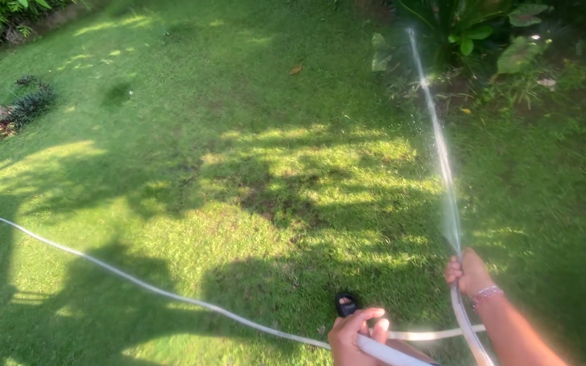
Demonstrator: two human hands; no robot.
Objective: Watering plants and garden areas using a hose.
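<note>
right hand [468, 272]: grip closed round the hose end, thumb looks pressed over the mouth, though blur makes that uncertain.
left hand [357, 332]: grip closed on the hose [171, 295] further back, low centre of view, fingers wrapped over the top.
hose: white, runs from far left across the lawn [225, 176], passes through the left hand, loops behind it and rises into the right hand.
water jet [439, 142]: thin stream leaving the right hand, arcing up and away toward the leafy plants [476, 27] at the top right border.
progress: watering under way; jet lands at or near the bed by the plants, exact landing spot unclear. No visible wet/dry difference on the grass, so how much is done or left cannot be read.
dark object [346, 303]: small, on the grass just beyond the left hand; kind unclear.
other: spiky plant clump [28, 107] far left, well apart from the hands; tree shadows across the lawn.
</note>
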